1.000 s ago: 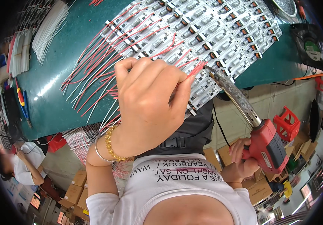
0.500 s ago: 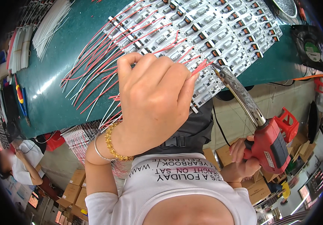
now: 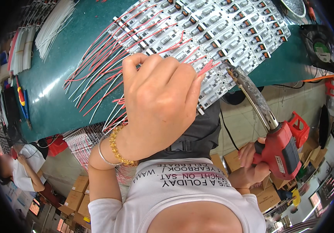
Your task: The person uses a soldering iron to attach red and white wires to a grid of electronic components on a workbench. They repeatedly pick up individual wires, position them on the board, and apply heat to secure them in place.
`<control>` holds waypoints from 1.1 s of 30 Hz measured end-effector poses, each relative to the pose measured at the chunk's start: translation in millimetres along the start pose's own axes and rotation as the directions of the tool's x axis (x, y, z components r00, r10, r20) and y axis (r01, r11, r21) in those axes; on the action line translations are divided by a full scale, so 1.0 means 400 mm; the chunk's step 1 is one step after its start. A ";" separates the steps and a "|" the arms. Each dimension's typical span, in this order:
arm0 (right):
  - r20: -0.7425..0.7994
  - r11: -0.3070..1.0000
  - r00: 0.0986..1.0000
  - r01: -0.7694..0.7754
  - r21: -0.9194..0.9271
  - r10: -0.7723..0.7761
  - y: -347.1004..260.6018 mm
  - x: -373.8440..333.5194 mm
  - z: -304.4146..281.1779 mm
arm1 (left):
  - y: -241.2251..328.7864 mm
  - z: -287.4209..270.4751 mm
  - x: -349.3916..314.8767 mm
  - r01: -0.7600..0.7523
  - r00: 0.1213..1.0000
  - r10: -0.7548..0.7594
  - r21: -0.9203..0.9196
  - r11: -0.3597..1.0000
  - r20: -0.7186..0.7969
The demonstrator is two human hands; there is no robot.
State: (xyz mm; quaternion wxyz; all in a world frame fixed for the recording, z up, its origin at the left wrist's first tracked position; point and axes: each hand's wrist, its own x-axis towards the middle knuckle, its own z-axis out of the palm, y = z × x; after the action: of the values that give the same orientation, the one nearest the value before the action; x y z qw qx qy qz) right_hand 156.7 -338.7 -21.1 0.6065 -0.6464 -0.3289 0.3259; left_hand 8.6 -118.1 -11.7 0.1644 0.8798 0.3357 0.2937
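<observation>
My left hand (image 3: 161,103) is closed over the near edge of a panel of white circuit boards (image 3: 223,35). Between its thumb and fingers it pinches a small bunch of red wires (image 3: 209,67), whose ends stick out to the right. My right hand (image 3: 252,163) grips the handle of a red soldering gun (image 3: 278,149), and the gun's dark, worn tip reaches the boards just right of those wire ends. Other red and white wires (image 3: 101,64) fan out leftward from the panel. The palm side of my left hand is hidden.
A green table mat (image 3: 54,105) lies under the boards. Bundled white wires (image 3: 54,29) and cutters with red-yellow and blue handles (image 3: 22,101) are at the left. A black fan (image 3: 322,50) stands at the right. Cardboard boxes (image 3: 75,198) and another person (image 3: 29,167) are beyond the table.
The soldering gun's tip has shifted slightly right, away from the held wire ends. My left hand stays nearly in place, still pinching the wires.
</observation>
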 end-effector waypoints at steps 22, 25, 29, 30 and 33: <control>-0.074 0.994 0.992 -0.098 0.052 0.102 -0.012 -0.031 0.009 | 0.025 0.026 -0.017 0.006 0.997 -0.013 -0.106 0.994 -0.073; -0.035 0.997 0.996 -0.079 0.007 0.079 -0.014 -0.025 0.003 | 0.027 0.025 -0.017 0.005 0.999 -0.009 -0.077 0.997 -0.046; 0.050 0.985 0.995 0.075 0.153 -0.083 0.027 -0.030 -0.030 | 0.028 0.020 -0.020 0.010 0.999 -0.012 -0.055 0.998 -0.037; 0.060 0.983 0.994 0.082 0.162 -0.093 0.032 -0.033 -0.039 | 0.030 0.018 -0.019 0.010 0.999 -0.012 -0.053 0.999 -0.039; 0.039 0.995 0.999 0.017 0.100 -0.021 0.009 -0.027 -0.025 | 0.030 0.025 -0.019 0.001 0.999 -0.002 -0.037 0.999 -0.038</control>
State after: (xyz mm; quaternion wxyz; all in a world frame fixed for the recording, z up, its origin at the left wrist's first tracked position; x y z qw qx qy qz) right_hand 158.9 -353.7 -24.0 0.6344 -0.6055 -0.3304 0.3490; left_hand 16.0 -133.0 -16.6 0.1745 0.8705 0.3339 0.3166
